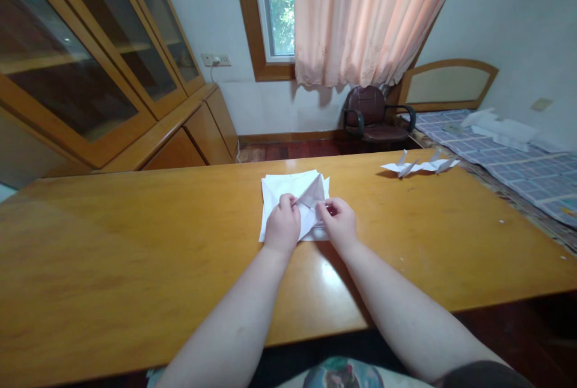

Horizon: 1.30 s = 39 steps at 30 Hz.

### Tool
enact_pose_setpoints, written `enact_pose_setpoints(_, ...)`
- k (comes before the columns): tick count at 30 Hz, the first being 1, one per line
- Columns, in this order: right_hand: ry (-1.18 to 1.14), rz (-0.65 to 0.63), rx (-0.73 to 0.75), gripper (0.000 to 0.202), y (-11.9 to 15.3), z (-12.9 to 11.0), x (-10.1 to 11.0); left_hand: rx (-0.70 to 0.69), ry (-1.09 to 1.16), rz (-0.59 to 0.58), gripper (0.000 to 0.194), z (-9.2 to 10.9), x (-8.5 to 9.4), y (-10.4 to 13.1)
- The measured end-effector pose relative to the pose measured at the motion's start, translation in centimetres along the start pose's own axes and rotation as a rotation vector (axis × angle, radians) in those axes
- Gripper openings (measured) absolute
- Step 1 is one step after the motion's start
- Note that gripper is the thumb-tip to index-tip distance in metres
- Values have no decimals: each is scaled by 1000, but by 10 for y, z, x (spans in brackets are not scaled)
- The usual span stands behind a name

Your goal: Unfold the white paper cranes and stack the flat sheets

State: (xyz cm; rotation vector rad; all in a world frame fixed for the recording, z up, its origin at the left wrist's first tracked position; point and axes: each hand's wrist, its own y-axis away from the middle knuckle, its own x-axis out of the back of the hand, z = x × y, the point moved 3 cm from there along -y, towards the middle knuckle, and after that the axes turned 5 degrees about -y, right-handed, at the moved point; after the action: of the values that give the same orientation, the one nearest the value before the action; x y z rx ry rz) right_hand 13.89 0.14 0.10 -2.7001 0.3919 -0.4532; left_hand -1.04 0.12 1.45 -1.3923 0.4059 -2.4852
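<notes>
While you folded, your left hand pinched one side of the paper and your right hand pinched the other, fingers shut on it. The paper sat in the middle of the frame, on a small stack of sheets on the table. To fold it well, you needed to keep both edges lined up, press the crease flat against the table, and pull with both hands the same. Two paper birds lay in the upper right of the frame, well apart from your hands.
</notes>
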Motion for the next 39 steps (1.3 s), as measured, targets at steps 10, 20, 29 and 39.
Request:
enact_pose_setpoints(10,-244,5,63,27,-3,-1,7,214,388,17,11,-12,3,-6)
enact_pose_setpoints(20,-627,114,-381,37,-9,30,-7,207,642,73,19,-20,-5,-8)
enact_pose_setpoints(29,-633,-60,-382,30,-3,16,-9,-135,74,167,18,-2,9,-4)
enact_pose_setpoints(39,-653,-3,-318,30,-2,7,-6,-106,453,-86,46,6,4,2)
